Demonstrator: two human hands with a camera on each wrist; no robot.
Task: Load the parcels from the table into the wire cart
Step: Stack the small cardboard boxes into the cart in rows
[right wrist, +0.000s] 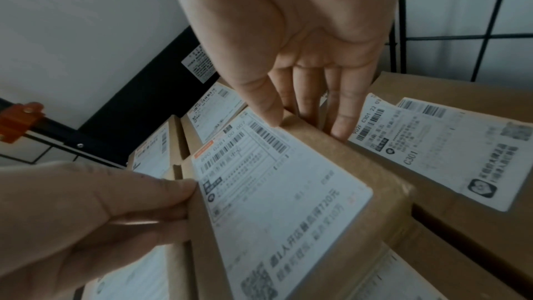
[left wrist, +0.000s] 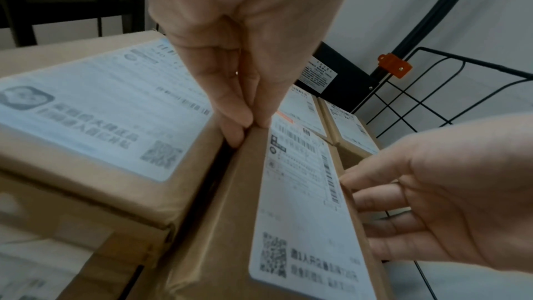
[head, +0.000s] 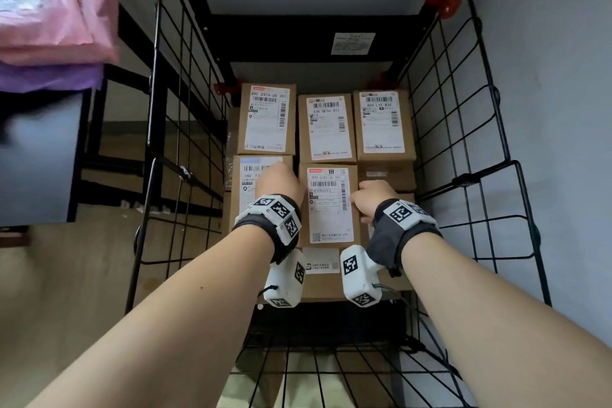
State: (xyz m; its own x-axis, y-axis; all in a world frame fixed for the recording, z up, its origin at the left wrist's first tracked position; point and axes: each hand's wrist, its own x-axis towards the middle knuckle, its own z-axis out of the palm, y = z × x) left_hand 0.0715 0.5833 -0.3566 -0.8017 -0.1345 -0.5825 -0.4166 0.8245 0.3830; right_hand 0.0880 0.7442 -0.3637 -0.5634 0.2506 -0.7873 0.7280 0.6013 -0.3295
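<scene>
A brown cardboard parcel (head: 329,209) with a white shipping label lies in the middle of the front row inside the black wire cart (head: 281,40). My left hand (head: 281,180) grips its left edge, the fingertips (left wrist: 239,131) wedged between it and the neighbouring box (left wrist: 95,122). My right hand (head: 372,197) grips the right edge, thumb on top and fingers (right wrist: 340,122) down the side. Both hands also show in the wrist views, the left hand (right wrist: 101,209) and the right hand (left wrist: 438,202).
Three labelled boxes (head: 326,127) fill the back row, and more boxes lie underneath. A lower box (right wrist: 450,145) sits to the right of the held parcel. Pink and purple soft mailers (head: 49,10) are stacked at the upper left. Wire mesh panels (head: 463,109) close both sides.
</scene>
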